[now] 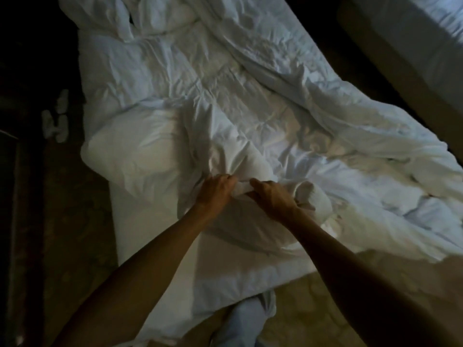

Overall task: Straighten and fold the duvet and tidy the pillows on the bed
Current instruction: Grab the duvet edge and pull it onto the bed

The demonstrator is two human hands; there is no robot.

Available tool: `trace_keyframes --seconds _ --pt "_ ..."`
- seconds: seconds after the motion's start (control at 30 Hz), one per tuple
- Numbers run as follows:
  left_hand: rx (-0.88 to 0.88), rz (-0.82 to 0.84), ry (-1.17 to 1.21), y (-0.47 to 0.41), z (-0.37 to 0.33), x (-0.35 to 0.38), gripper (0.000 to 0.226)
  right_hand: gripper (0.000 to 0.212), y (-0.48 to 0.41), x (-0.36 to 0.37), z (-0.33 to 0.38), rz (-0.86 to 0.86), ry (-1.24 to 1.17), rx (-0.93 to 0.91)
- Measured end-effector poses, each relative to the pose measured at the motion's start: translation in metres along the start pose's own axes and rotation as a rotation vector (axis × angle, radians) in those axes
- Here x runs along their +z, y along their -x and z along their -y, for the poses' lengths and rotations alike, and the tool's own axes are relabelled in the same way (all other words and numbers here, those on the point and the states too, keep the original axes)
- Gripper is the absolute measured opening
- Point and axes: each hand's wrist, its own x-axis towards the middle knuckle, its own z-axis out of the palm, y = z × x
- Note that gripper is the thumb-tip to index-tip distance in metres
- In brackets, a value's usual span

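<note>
The left hand [216, 192] and the right hand [274, 200], close together near the front edge of the bed [160, 249], each pinch a bunched fold of the duvet [263, 116] lying crumpled across it, so a pull from this narrow grip may bunch it more or shift the pillow [132, 159].

You see a plain white duvet [250, 108] across the middle of the frame and an equally plain white pillow [130, 156] at centre left. The carpet [75, 234] at lower left is dark brown, faintly mottled. The cloth [240, 319] at bottom centre is pale blue.
</note>
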Motion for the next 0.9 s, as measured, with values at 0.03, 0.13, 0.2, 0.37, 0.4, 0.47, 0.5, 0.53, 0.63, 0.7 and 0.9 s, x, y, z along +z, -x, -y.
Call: trace_keyframes --seconds 0.03,0.13,0.2,0.37,0.4,0.47,0.5,0.53,0.63,0.7,0.9 --pt "0.012 -0.004 0.014 0.016 0.006 -0.009 0.007 0.042 0.008 0.003 0.014 -0.029 0.031 -0.021" --pt "0.05 -0.005 0.012 0.073 0.025 -0.036 0.014 0.036 0.035 0.012 0.068 -0.093 0.086 -0.056" --pt "0.048 0.049 -0.027 0.114 0.04 -0.049 0.02 0.034 0.053 0.025 0.106 -0.096 0.107 -0.071" --pt "-0.011 0.2 -0.029 0.212 0.08 -0.066 0.031 0.043 0.1 0.07 0.191 -0.046 0.088 -0.073" --pt "-0.028 0.219 -0.013 0.229 0.086 -0.067 0.032 0.043 0.106 0.078 0.206 -0.044 0.095 -0.07" --pt "-0.061 0.255 0.007 0.261 0.097 -0.067 0.037 0.044 0.12 0.095 0.233 -0.036 0.12 -0.077" --pt "-0.073 0.277 0.004 0.275 0.104 -0.065 0.037 0.045 0.127 0.105 0.245 -0.024 0.134 -0.076" --pt "-0.079 0.295 -0.003 0.287 0.11 -0.063 0.036 0.046 0.132 0.114 0.256 -0.013 0.148 -0.071" --pt "-0.099 0.342 -0.008 0.322 0.129 -0.052 0.032 0.047 0.147 0.144 0.281 -0.015 0.135 -0.068" --pt "-0.106 0.375 -0.013 0.346 0.141 -0.044 0.031 0.043 0.155 0.162 0.299 0.004 0.085 -0.066" --pt "-0.07 0.434 0.024 0.416 0.165 -0.023 0.035 0.035 0.189 0.212 0.34 0.034 0.05 -0.038"
